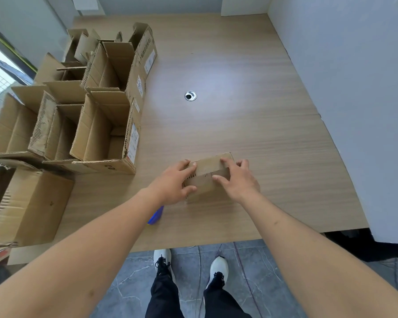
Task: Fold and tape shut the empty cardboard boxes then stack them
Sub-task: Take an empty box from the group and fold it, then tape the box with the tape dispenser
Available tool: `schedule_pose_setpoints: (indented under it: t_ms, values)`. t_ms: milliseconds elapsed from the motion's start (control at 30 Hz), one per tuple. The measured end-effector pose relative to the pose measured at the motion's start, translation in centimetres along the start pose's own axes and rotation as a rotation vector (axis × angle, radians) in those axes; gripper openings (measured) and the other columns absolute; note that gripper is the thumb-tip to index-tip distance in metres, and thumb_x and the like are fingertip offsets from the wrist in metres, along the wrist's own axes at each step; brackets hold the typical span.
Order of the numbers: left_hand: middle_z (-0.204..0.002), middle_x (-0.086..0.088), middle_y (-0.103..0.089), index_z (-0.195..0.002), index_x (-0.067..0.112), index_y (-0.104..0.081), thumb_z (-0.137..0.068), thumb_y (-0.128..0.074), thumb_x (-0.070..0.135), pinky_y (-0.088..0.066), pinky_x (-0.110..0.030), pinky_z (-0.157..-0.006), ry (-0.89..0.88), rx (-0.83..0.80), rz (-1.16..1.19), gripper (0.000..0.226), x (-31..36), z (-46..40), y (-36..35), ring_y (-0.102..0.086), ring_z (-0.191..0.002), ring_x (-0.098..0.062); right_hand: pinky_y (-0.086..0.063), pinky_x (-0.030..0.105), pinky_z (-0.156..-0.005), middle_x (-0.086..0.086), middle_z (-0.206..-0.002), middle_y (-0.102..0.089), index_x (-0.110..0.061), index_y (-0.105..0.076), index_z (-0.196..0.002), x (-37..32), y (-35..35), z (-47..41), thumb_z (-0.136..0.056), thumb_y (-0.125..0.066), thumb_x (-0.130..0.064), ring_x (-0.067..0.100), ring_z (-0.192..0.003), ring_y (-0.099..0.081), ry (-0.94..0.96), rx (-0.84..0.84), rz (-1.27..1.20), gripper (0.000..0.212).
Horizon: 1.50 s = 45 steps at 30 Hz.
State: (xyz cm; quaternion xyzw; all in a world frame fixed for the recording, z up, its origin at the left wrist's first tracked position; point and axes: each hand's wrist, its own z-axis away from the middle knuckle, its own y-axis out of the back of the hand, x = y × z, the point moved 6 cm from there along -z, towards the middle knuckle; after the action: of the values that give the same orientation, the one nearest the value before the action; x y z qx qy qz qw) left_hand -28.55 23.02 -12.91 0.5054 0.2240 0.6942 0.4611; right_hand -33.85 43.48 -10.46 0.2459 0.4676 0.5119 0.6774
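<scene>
A small brown cardboard box (208,171) stands on the wooden table (251,111) near its front edge. My left hand (174,183) grips the box's left end, thumb on the near side and fingers over the top. My right hand (238,177) rests on the right part of the top, fingers pressing the folded flaps flat. A blue object (155,216), partly hidden under my left forearm, lies on the table just left of the box; I cannot tell what it is.
Several open cardboard boxes (101,125) with raised flaps crowd the table's left side, and a closed box (30,207) lies on its side at the front left. A round metal cable grommet (190,95) sits mid-table. A grey wall (354,88) borders the right.
</scene>
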Motion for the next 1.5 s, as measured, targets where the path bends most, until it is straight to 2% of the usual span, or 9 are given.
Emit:
schedule_pose_setpoints:
  t_ms: [100, 233, 367, 567, 767, 900, 1033, 1300, 1500]
  values:
    - [-0.169, -0.001, -0.019, -0.160, 0.025, -0.032, -0.095, -0.070, 0.036, -0.024, -0.041, -0.124, -0.010, 0.045, 0.033, 0.075, -0.2, 0.0, -0.1, -0.024, -0.153, -0.028, -0.054, 0.044, -0.086, 0.005, -0.126, -0.036, -0.044, -0.038, -0.140, -0.7, -0.2, 0.0, -0.093, -0.062, -0.056, 0.033, -0.102, -0.061, -0.054, 0.032, 0.036, 0.053]
    - [-0.170, 0.002, -0.013, -0.160, 0.037, -0.028, -0.094, -0.068, 0.046, -0.021, -0.046, -0.125, 0.039, 0.033, -0.019, 0.077, -1.0, 0.3, -0.2, -0.015, -0.156, -0.030, -0.050, 0.042, -0.089, 0.006, -0.125, -0.042, -0.045, -0.044, -0.138, -1.5, -0.3, 0.4, -0.092, -0.064, -0.058, 0.031, -0.107, -0.056, -0.049, 0.134, 0.167, 0.052]
    - [-0.165, -0.010, -0.024, -0.156, 0.044, -0.034, -0.094, -0.062, 0.056, -0.031, -0.045, -0.120, 0.118, 0.134, 0.009, 0.069, -1.5, 1.8, 0.9, -0.028, -0.149, -0.033, -0.046, 0.043, -0.100, 0.005, -0.159, -0.020, -0.041, -0.042, -0.144, -2.3, -1.1, 0.4, -0.096, -0.061, -0.053, 0.031, -0.133, -0.037, 0.021, 0.207, 0.240, 0.053]
    - [-0.113, -0.009, -0.046, -0.152, 0.044, -0.034, -0.102, -0.024, 0.060, -0.049, -0.046, -0.093, 0.420, 0.263, 0.064, 0.054, -5.3, 5.8, -0.8, -0.052, -0.106, -0.034, -0.051, 0.046, -0.101, -0.012, -0.170, -0.009, -0.043, -0.032, -0.156, -1.5, -2.9, 0.5, -0.103, -0.052, -0.045, 0.030, -0.144, -0.037, 0.044, 0.134, -0.010, 0.056]
    - [-0.122, -0.016, -0.036, -0.151, 0.028, -0.026, -0.090, -0.069, 0.044, -0.051, -0.046, -0.082, 0.627, 0.197, -0.076, 0.077, -7.2, 7.5, -4.0, -0.052, -0.104, -0.038, -0.054, 0.041, -0.090, -0.014, -0.169, -0.014, -0.045, -0.039, -0.153, -1.2, -2.9, 0.6, -0.102, -0.051, -0.051, 0.026, -0.137, -0.046, 0.070, 0.208, 0.012, 0.053]
    - [-0.128, -0.018, -0.037, -0.155, 0.031, -0.012, -0.085, -0.075, 0.051, -0.048, -0.043, -0.086, 0.765, 0.185, -0.143, 0.097, -7.1, 8.3, -4.7, -0.047, -0.112, -0.036, -0.051, 0.036, -0.084, -0.016, -0.169, -0.013, -0.045, -0.040, -0.152, -1.1, -3.2, 0.6, -0.102, -0.051, -0.052, 0.024, -0.137, -0.048, 0.079, 0.228, 0.021, 0.052]
    - [-0.122, -0.016, -0.046, -0.160, 0.033, -0.004, -0.087, -0.075, 0.047, -0.046, -0.040, -0.089, 0.731, 0.207, -0.195, 0.102, -7.2, 9.1, -5.4, -0.050, -0.112, -0.033, -0.050, 0.036, -0.089, -0.015, -0.169, -0.013, -0.045, -0.040, -0.152, -1.2, -3.3, 0.7, -0.102, -0.053, -0.048, 0.024, -0.140, -0.046, 0.064, 0.221, -0.011, 0.051]
    - [-0.133, -0.019, -0.032, -0.160, 0.023, -0.005, -0.086, -0.079, 0.040, -0.052, -0.048, -0.090, 0.776, 0.273, 0.012, 0.107, -8.4, 10.2, -6.2, -0.054, -0.113, -0.039, -0.047, 0.035, -0.088, -0.014, -0.169, -0.014, -0.044, -0.040, -0.152, -1.8, -3.8, 1.3, -0.103, -0.054, -0.048, 0.024, -0.139, -0.045, 0.058, 0.242, -0.002, 0.051]
    - [-0.131, -0.016, -0.050, -0.161, 0.037, 0.009, -0.092, -0.067, 0.049, -0.044, -0.046, -0.096, 0.615, 0.267, -0.086, 0.104, -9.4, 10.0, -6.8, -0.054, -0.120, -0.034, -0.049, 0.038, -0.092, -0.014, -0.169, -0.014, -0.044, -0.039, -0.153, -2.0, -4.5, 1.8, -0.102, -0.052, -0.051, 0.024, -0.141, -0.043, 0.063, 0.239, 0.001, 0.053]
